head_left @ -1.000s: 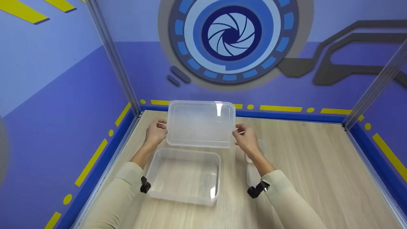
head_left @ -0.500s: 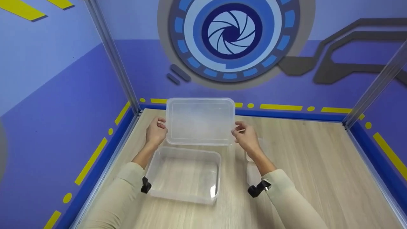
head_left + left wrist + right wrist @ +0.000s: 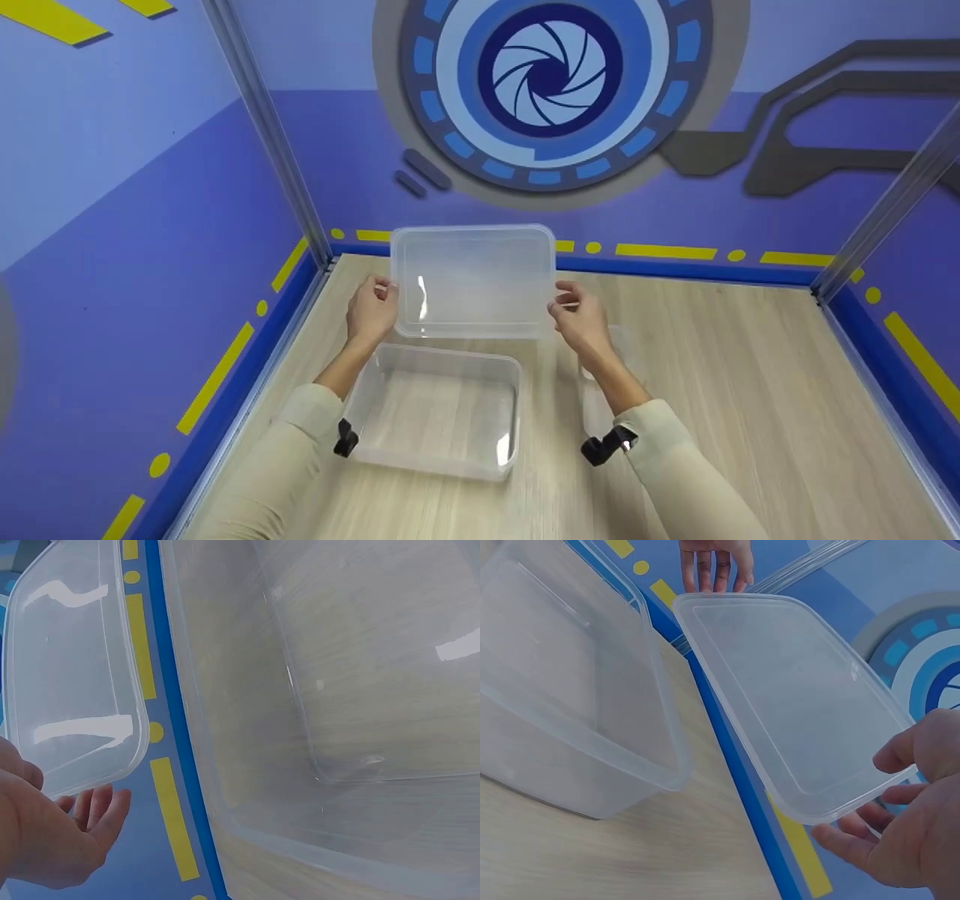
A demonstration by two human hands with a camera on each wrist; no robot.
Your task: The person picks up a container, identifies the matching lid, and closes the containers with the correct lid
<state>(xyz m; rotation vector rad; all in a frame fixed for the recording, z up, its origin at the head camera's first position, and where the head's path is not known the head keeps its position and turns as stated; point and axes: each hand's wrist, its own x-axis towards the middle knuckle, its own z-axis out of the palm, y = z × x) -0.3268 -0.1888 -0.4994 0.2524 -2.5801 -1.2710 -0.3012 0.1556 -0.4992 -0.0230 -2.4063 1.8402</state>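
A translucent plastic lid (image 3: 474, 281) is held up, tilted, beyond the box. My left hand (image 3: 372, 309) pinches its left short edge, and my right hand (image 3: 581, 319) pinches the right one. In the right wrist view, the thumb and fingers of the right hand (image 3: 907, 802) lie on either side of the lid's rim (image 3: 802, 814). On the table below the lid stands a clear rectangular plastic box (image 3: 435, 465), uncovered, with nothing visible inside. The left wrist view shows the lid (image 3: 75, 675) apart from the box.
Under the right forearm lie smaller clear plastic pieces (image 3: 596, 409), partly hidden. The wooden table (image 3: 750, 390) is bounded by blue printed panels (image 3: 675, 217) at the back and sides, with metal posts (image 3: 281, 150) at the corners.
The lid has risen slightly in the head view, and its tilt has shifted so the glare moved from right to left. Both hands keep their hold; the box stays put.
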